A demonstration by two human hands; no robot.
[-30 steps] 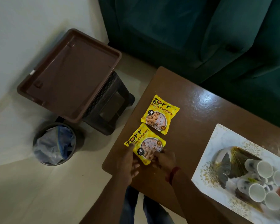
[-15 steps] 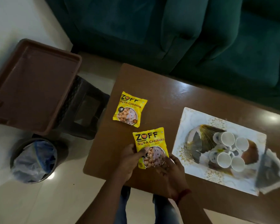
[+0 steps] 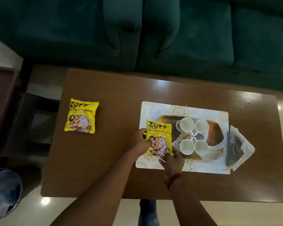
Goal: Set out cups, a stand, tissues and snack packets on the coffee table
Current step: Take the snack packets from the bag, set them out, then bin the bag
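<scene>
1. You pinched the snack packet [image 3: 159, 137] with both: left grip [image 3: 140, 141] on its left edge, right grip [image 3: 171, 160] at its near corner, over the mat [image 3: 153, 108] beside the cups [image 3: 187, 125].
2. Light, crinkly, likely slippery; sealed edges looked safest.
3. The other packet [image 3: 81, 116] lay left on the table [image 3: 114, 88].

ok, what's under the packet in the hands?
The held packet covers a left part of the white mat and some of the gold-ribbed area beside the cups. Whether it touches them is hidden.
</scene>
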